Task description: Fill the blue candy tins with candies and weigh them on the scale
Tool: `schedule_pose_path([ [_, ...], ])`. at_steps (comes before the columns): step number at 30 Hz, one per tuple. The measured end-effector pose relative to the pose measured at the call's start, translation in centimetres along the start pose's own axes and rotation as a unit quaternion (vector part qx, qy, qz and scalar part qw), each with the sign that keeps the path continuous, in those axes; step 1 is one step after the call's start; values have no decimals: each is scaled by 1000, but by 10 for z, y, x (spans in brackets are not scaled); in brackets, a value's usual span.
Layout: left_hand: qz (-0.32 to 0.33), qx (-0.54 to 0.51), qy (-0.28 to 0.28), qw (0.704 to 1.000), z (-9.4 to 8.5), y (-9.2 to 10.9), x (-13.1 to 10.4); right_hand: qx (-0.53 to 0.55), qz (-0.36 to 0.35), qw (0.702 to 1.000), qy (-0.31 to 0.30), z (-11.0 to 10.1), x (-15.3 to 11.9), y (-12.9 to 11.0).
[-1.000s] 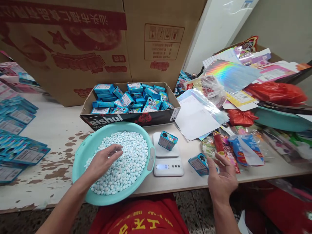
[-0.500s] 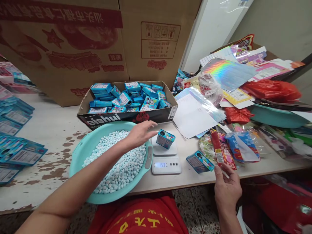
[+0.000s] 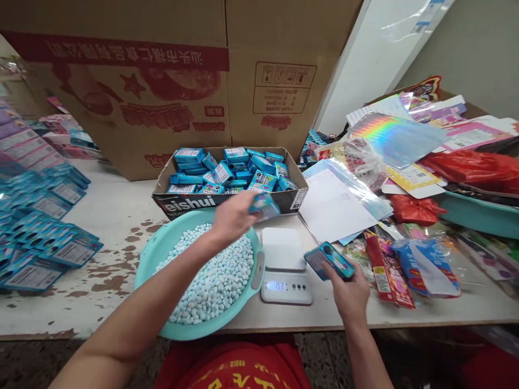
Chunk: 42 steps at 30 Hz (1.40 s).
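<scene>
My left hand (image 3: 235,216) grips a small blue box (image 3: 264,206), blurred by motion, between the candy basin and the carton of boxes. My right hand (image 3: 351,286) holds another blue box (image 3: 324,260) with a dark round opening on its upper end, just right of the scale. The white scale (image 3: 284,249) has a bare platform and its display reads 153. To its left is the turquoise basin (image 3: 146,265), full of pale blue and white candies (image 3: 214,281). Behind them stands an open black-sided carton (image 3: 184,204) filled with blue boxes (image 3: 222,173).
Rows of blue boxes (image 3: 73,251) line the left side of the table. A large brown cardboard box (image 3: 243,124) rises at the back. Papers (image 3: 334,205), candy packets (image 3: 381,270) and red plastic bags (image 3: 478,170) crowd the right side.
My left hand has taken the box off the scale and lifted it. My right hand has moved left and taken hold of the box on the table. The view has shifted slightly left.
</scene>
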<state>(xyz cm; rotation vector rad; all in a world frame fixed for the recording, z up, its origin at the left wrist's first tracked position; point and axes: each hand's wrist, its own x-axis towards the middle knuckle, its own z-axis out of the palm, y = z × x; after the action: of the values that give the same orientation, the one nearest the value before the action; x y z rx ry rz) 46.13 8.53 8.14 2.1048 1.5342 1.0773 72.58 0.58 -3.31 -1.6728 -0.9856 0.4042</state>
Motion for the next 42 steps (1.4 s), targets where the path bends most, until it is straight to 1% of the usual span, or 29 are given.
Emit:
schedule_pose_path([
  [1,-14,-11,63,998,-24,-3,-5,21,-16,999,-29,12,1,-8],
  [2,-33,11,117,993,-49,-8,-12,38,-28,997,-59,25,2,-14],
  [3,-58,65,153,984,-72,-16,-20,53,-36,994,-90,38,3,-19],
  [4,-90,145,176,970,-94,-26,-30,63,-42,990,-118,50,3,-23],
  [5,-129,234,187,945,-114,-39,-41,68,-45,987,-141,61,4,-25],
  [7,-232,368,173,884,-146,-70,-65,69,-45,981,-178,78,5,-26],
  [8,-286,409,149,854,-158,-87,-77,69,-41,978,-194,83,6,-25],
  [10,-381,448,99,803,-172,-124,-103,82,-25,975,-205,89,6,-21],
  [11,-416,444,63,791,-175,-142,-116,96,-19,975,-198,89,6,-19],
  [13,-461,419,5,782,-174,-171,-138,126,-13,979,-161,83,7,-14],
  [15,-478,393,-14,786,-169,-190,-153,146,-5,983,-113,70,8,-9],
  [17,-466,402,14,788,-165,-194,-153,147,14,986,-74,52,10,-4],
  [18,-444,419,42,790,-163,-191,-146,139,22,989,-50,43,10,-2],
  [20,-366,458,99,804,-161,-179,-119,113,25,993,0,26,9,1],
  [21,-311,465,119,820,-159,-173,-99,100,22,994,24,19,8,2],
  [23,-200,450,112,863,-154,-164,-49,83,11,995,55,11,3,2],
  [24,-154,439,103,879,-150,-162,-23,81,2,995,60,9,1,1],
  [25,-123,428,83,892,-145,-162,2,80,-8,995,60,7,-2,0],
  [26,-110,421,61,898,-139,-164,25,80,-19,995,58,7,-5,-1],
  [28,-114,407,-3,906,-125,-169,60,80,-40,995,51,5,-11,-2],
  [30,-140,394,-71,906,-112,-172,80,71,-50,995,45,0,-15,-1],
  [31,-151,389,-97,904,-107,-171,85,64,-49,996,42,-3,-17,1],
  [33,-163,386,-125,899,-101,-168,87,54,-40,997,43,-11,-20,5],
  [35,-167,396,-112,896,-102,-160,83,53,-29,997,46,-18,-21,10],
  [37,-170,410,-81,892,-106,-149,77,57,-23,997,46,-21,-21,13],
  [39,-169,416,-23,893,-111,-135,70,68,-21,997,38,-20,-20,11],
  [40,-165,401,23,901,-112,-127,64,78,-22,996,31,-17,-20,7],
  [41,-157,361,68,917,-111,-118,57,92,-26,995,22,-12,-21,2],
  [42,-147,290,107,940,-108,-107,48,109,-30,994,10,-7,-24,-5],
])
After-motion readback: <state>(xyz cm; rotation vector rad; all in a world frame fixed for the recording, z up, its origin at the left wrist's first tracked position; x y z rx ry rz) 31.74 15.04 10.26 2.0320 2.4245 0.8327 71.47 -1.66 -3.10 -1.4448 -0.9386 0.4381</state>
